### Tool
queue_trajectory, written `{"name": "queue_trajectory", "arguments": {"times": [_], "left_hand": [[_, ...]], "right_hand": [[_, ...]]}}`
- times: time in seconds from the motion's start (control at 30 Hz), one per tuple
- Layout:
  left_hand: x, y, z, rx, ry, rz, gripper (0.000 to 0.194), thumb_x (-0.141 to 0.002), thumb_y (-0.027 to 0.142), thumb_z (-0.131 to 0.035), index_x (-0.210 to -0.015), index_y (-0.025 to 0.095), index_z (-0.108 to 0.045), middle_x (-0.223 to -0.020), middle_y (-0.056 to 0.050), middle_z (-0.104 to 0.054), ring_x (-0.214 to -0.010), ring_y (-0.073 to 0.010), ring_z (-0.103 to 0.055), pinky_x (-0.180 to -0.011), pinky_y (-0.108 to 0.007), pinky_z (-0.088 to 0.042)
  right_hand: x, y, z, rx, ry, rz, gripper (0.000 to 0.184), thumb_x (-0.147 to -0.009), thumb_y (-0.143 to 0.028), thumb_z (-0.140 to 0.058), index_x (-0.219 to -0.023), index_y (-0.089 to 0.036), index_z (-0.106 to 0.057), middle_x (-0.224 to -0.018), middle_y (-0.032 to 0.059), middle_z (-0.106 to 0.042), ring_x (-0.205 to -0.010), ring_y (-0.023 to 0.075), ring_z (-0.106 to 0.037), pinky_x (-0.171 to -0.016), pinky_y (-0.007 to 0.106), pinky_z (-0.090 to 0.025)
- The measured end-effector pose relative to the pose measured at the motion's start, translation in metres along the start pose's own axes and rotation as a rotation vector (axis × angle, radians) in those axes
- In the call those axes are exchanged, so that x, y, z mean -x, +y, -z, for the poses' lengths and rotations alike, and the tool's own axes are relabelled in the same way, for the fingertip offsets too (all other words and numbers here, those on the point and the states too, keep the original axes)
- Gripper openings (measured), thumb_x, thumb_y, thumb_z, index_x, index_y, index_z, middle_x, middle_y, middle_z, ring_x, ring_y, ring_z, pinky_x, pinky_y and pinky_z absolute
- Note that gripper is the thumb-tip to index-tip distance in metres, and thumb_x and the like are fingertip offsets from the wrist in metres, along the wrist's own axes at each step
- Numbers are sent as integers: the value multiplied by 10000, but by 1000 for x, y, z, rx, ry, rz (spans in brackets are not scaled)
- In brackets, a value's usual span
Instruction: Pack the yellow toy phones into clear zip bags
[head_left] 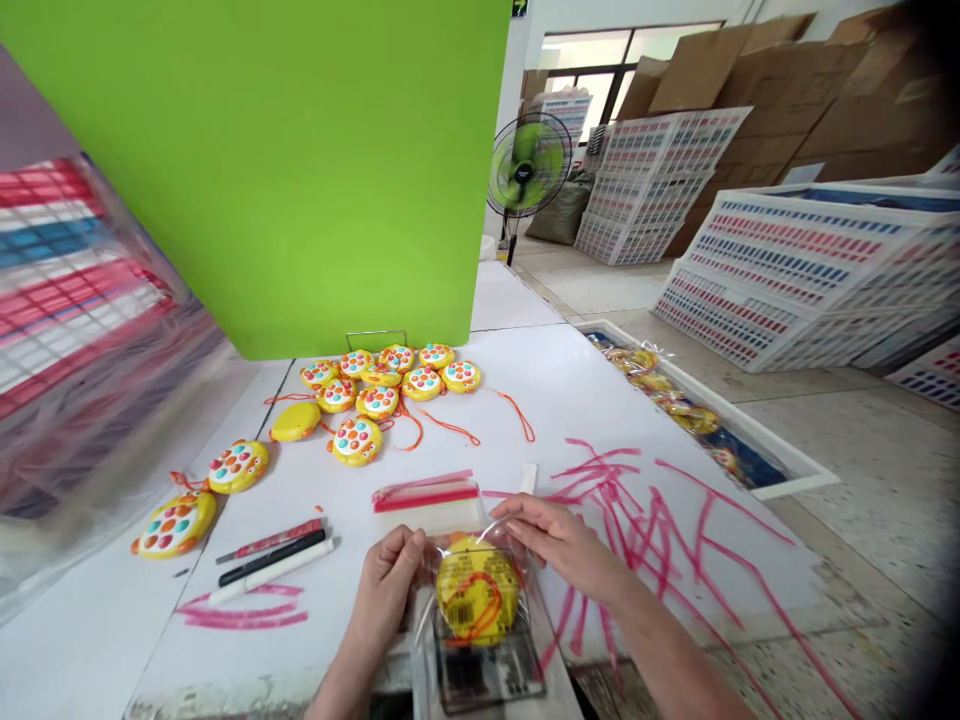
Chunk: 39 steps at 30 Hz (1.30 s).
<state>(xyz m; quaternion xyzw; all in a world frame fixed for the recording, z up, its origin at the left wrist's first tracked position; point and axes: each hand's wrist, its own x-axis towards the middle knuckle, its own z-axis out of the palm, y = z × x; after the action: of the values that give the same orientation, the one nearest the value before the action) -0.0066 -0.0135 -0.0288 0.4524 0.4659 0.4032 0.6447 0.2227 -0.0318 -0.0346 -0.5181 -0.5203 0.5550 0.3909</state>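
My left hand and my right hand both grip the top edge of a clear plastic bag at the table's near edge. Inside the bag lies a round yellow toy with an orange cord coiled on it. Just beyond my hands sits a stack of empty zip bags with red strips. Farther back, several yellow toys with coloured buttons and orange cords lie in a cluster. Two more toys rest at the left.
Three markers lie left of my hands. Pink marker scribbles cover the white table. A green board stands behind. A tray of bagged toys sits on the right; crates, cardboard boxes and a fan beyond.
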Motion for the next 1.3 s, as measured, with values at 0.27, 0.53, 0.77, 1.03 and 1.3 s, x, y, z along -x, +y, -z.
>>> {"name": "queue_trajectory", "arguments": {"times": [0.27,0.53,0.77,1.03,1.3], "left_hand": [[1,1,-1,39,-33,30,428,-745,553,-639,-600,168,-520,-751,-66,-663,-677,-176,-596,-620,-282,-507],[0,-5,1,-127,-60,-7,422,-796,552,-580,-719,139,-619,-768,-87,-678,-687,-185,-618,-636,-289,-515],[1,-11,1,-234,-45,-33,424,-833,544,-527,-738,140,-610,-736,-70,-657,-661,-170,-604,-611,-274,-503],[0,-6,1,-356,-11,-45,409,-859,524,-486,-732,148,-588,-668,-34,-611,-575,-138,-560,-533,-230,-440],[-5,-6,-9,-1179,-16,-515,214,-925,249,-423,-788,184,-573,-797,-47,-595,-760,-204,-558,-667,-310,-436]], "right_hand": [[5,-6,38,-39,194,40,362,-795,-440,-619,-1063,-197,-624,-788,34,-662,-519,100,-519,-443,224,-424],[10,-40,60,-195,1232,624,290,-810,-264,-596,-1100,-264,-579,-1129,19,-616,-925,144,-613,-841,337,-474],[10,-13,-26,-175,382,219,286,-898,-414,-485,-1061,-193,-567,-773,27,-659,-598,118,-573,-552,252,-453],[1,-4,-40,261,144,162,255,-915,-358,-441,-1032,-204,-607,-886,52,-670,-781,166,-611,-728,307,-477],[-4,1,-46,344,115,207,195,-890,-201,-456,-967,-206,-635,-944,36,-670,-908,166,-612,-818,286,-460]]}}
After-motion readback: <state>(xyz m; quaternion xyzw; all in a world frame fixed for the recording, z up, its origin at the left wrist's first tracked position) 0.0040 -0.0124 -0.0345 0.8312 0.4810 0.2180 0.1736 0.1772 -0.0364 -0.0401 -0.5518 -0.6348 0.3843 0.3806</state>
